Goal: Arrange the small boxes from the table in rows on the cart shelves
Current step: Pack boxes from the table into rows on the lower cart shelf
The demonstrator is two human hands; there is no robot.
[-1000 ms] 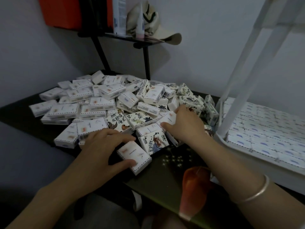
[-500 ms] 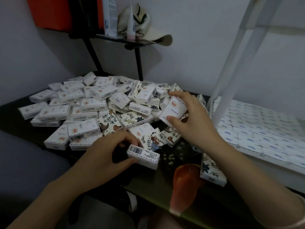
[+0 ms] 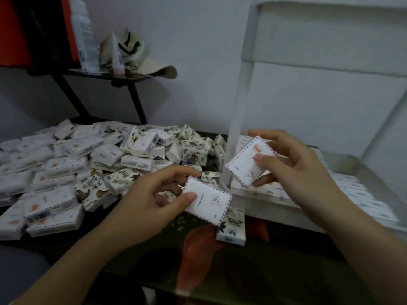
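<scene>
Fingers of each hand, left (image 3: 143,201) and right (image 3: 293,170), grip one box (image 3: 207,202) (image 3: 250,164) above the table (image 3: 286,271). Rows already line the cart shelf (image 3: 361,201). A large pile (image 3: 88,168) remains unsorted.

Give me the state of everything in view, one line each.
left hand, gripping a white box, held above the table.
right hand, gripping a second box, tilted, by the cart post.
pile of boxes, loose and jumbled on the table.
cart shelf, holding boxes laid flat in rows.
bottle, upright.
cap, lying slumped.
</scene>
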